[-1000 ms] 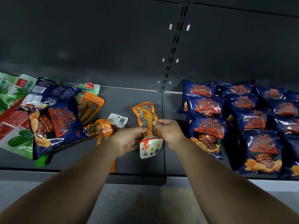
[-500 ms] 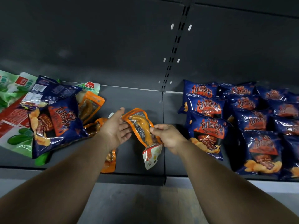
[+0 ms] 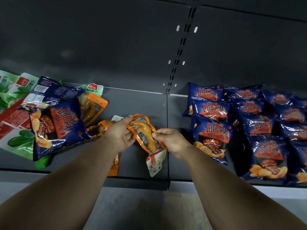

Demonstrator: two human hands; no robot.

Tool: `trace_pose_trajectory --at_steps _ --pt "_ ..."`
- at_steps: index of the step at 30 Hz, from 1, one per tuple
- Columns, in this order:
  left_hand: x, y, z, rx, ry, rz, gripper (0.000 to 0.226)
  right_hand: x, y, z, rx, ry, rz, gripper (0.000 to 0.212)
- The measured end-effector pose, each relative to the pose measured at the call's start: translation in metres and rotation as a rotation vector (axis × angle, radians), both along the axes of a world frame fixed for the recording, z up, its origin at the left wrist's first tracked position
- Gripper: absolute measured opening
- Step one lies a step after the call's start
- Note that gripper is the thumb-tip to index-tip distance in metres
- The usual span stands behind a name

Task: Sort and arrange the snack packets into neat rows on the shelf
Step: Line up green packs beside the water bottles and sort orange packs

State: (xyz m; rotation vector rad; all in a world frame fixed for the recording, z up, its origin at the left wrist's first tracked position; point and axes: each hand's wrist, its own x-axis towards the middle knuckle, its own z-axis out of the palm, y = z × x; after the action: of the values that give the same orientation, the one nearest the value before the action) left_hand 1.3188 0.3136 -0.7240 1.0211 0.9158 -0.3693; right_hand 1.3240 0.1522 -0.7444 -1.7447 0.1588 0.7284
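Observation:
An orange chicken-foot packet lies tilted over the middle of the grey shelf. My right hand pinches its right edge. My left hand holds its upper left corner between thumb and fingers. Under the packet's lower end shows a white packet with red and yellow print. Blue chip bags stand in rows on the right. A loose pile on the left holds a blue chip bag, orange packets and green packets.
The shelf's dark back panel has a slotted upright in the middle. Another orange packet lies under my left forearm near the shelf's front lip. Below the lip is grey floor.
The orange packet has tilted, its top swinging left. My left hand left it, opened, and now holds its upper left corner. My right hand keeps its pinch.

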Motion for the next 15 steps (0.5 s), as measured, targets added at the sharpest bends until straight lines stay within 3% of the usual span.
trace_pose_trajectory --at_steps 6,12,15 --pt "0.0007 0.0003 0.0014 0.005 -0.003 0.038 0.015 0.0014 -0.0002 0.0041 0.025 -0.001 -0.061 0.006" --pt "0.002 -0.0006 0.0025 -0.023 -0.02 0.095 0.012 0.0009 -0.0012 0.0039 0.051 0.016 -0.13 0.024" --pt "0.0037 0.0026 0.0078 -0.065 -0.041 0.188 0.012 0.0023 -0.0033 -0.0016 0.05 0.06 -0.283 0.041"
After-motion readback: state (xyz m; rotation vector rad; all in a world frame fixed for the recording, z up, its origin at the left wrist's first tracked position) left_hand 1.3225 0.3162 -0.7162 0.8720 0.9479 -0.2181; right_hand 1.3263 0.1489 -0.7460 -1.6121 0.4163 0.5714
